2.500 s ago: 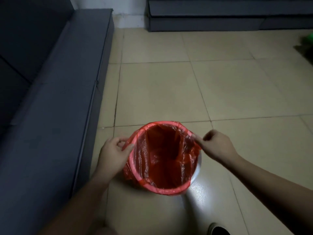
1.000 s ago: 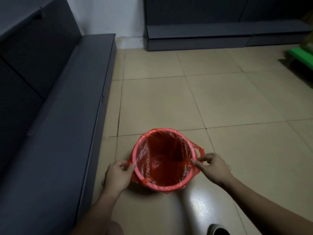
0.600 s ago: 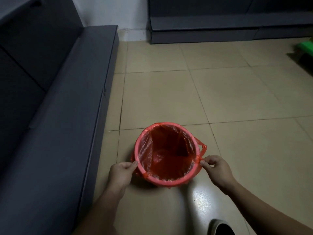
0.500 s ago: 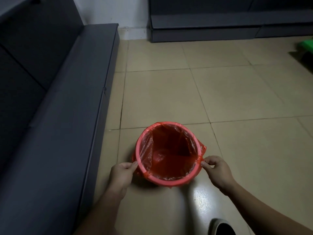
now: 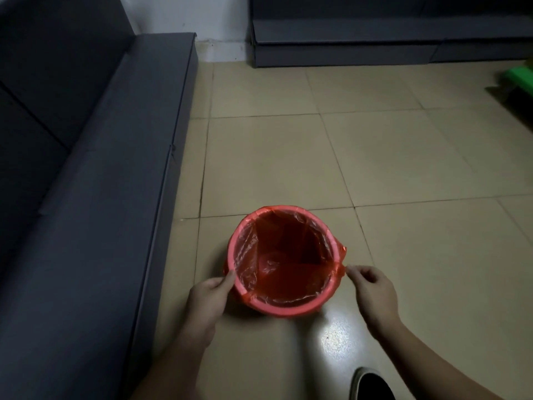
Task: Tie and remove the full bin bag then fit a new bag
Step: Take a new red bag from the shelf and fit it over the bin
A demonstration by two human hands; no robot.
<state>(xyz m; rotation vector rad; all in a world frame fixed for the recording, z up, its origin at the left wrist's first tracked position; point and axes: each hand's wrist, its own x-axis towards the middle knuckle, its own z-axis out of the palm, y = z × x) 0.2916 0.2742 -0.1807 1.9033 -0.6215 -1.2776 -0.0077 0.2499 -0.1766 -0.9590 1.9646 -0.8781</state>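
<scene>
A small round bin (image 5: pixel 284 308) stands on the tiled floor, lined with a thin red bag (image 5: pixel 271 255) whose edge is folded over the rim. The bag looks empty inside. My left hand (image 5: pixel 209 295) rests against the bin's left side, thumb touching the bag just under the rim. My right hand (image 5: pixel 372 290) is at the bin's right side, thumb and finger pinched on a small red flap of the bag (image 5: pixel 340 262) that sticks out there.
A long dark grey sofa (image 5: pixel 95 212) runs along the left, close to the bin. Another grey sofa base (image 5: pixel 360 44) lines the far wall. A green object (image 5: pixel 519 76) sits at the right edge. A shoe (image 5: pixel 370 385) shows at the bottom.
The bag's edge has been pulled down over the rim on both sides. My hands slid from the rim's top to the bin's lower sides. The view shifted slightly.
</scene>
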